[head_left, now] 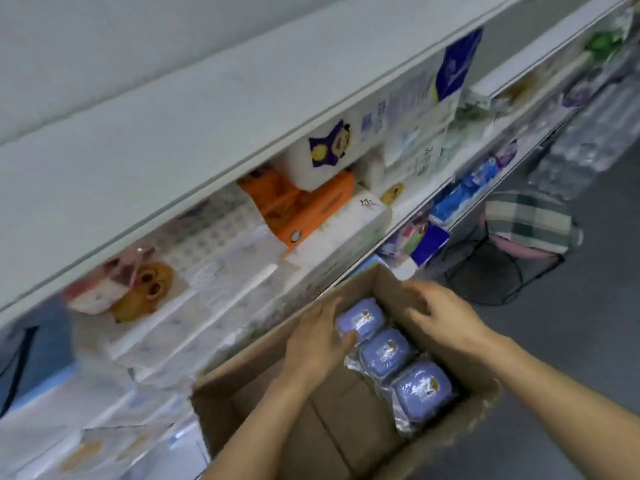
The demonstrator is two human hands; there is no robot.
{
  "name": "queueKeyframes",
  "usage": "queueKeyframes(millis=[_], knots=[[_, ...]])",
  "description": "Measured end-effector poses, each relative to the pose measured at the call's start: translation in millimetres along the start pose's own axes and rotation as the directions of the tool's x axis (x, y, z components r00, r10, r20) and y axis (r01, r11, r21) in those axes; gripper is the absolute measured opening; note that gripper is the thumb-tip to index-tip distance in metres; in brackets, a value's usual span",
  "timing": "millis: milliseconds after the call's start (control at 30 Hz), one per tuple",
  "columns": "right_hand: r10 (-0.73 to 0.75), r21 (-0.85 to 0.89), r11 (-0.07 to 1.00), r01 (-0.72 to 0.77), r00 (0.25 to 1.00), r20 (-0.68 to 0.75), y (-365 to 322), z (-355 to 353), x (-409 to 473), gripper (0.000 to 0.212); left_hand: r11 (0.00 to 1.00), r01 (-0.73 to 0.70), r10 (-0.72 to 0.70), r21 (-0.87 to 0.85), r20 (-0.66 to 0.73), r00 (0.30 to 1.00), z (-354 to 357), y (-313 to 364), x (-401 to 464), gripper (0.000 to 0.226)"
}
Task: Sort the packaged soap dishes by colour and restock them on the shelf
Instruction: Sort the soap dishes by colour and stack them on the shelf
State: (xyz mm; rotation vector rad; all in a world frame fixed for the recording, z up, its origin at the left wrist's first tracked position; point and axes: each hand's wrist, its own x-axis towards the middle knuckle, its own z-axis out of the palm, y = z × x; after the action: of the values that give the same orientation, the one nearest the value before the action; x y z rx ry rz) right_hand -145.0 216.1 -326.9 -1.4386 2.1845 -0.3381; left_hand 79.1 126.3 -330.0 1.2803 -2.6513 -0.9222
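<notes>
Below the shelf edge, at bottom centre: open cardboard box [242, 403], flaps up, brown floor showing on its left half. Along its right wall, a row of three purple soap dishes, each sealed in clear crinkled plastic with a small label on top: far soap dish [361, 319], middle soap dish [385, 351], near soap dish [423, 388], touching one another end to end.

Left hand [317, 342] inside the box, fingers curled over the left side of the far soap dish, thumb tip against its near edge, gripping it. Right hand [441, 315] above the far right corner of the box, fingers spread and loosely bent, holding nothing; blurred, so cannot tell whether touching the box rim. Both forearms bare, entering from the bottom edge.

To the left and above, slanting across the view: white shelf [166, 168], its top board pale and broad. Underneath, packed paper goods: orange tissue pack [304, 209], white rolls with a dark blue cartoon label [329, 143], pale patterned packs [214, 244], a pack printed with a brown bear face [149, 289]. Further right, blue packs [464, 192] on a lower level.

To the right on the grey floor: black wire basket [491, 271] with a checked cloth [530, 220] on top. Whole view blurred, small print unreadable
</notes>
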Motion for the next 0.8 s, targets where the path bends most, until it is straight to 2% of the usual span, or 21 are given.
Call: queueKeyframes(millis=[100,167,200,267,300,433,500,567,667,800], knots=[[0.091,0.039,0.994,-0.101,0.976,0.199,41.8,51.4,13.1,0.051,0.997,0.083,-0.082,-0.003,0.091,0.992,68.4,-22.7,36.7,0.086],[0.105,0.029,0.993,-0.117,0.954,0.28,59.4,88.5,22.4,0.055,0.993,0.107,-0.113,0.056,0.127,0.985,117.1,-52.4,63.8,0.088],[0.125,-0.02,0.992,-0.125,0.938,0.322,67.0,105.3,26.7,0.05,0.989,0.113,-0.126,0.093,0.156,0.98,133.8,-62.0,76.1,0.089],[0.097,-0.145,0.988,-0.045,0.924,0.369,78.6,133.2,38.8,0.043,0.983,0.126,-0.152,0.13,0.21,0.966,153.1,-67.5,96.1,0.087],[0.057,-0.2,0.98,0.021,0.924,0.379,83.7,146.3,45.5,0.046,0.981,0.132,-0.162,0.143,0.222,0.962,161.7,-68.7,104.3,0.083],[0.007,-0.409,0.892,0.193,0.898,0.441,95.4,185.7,66.2,0.074,0.958,0.125,-0.183,0.257,0.215,0.959,202.1,-76.4,131.8,0.095],[-0.042,-0.467,0.856,0.221,0.931,0.363,94.9,202.1,69.6,0.084,0.917,0.101,-0.17,0.385,0.15,0.974,222.1,-80.8,137.4,0.103],[-0.079,-0.559,0.792,0.246,0.949,0.305,95.8,216.3,71.9,0.08,0.898,0.119,-0.167,0.424,0.077,0.983,228.8,-84.3,138.2,0.107],[-0.134,-0.64,0.718,0.272,0.957,0.256,98.4,227.4,75.9,0.071,0.896,0.132,-0.212,0.424,0.147,0.966,230.3,-93.7,138.6,0.098],[-0.221,-0.61,0.713,0.345,0.937,0.271,85.0,209.0,66.6,0.075,0.899,0.178,-0.257,0.4,0.155,0.954,215.3,-108.6,115.3,0.091]])
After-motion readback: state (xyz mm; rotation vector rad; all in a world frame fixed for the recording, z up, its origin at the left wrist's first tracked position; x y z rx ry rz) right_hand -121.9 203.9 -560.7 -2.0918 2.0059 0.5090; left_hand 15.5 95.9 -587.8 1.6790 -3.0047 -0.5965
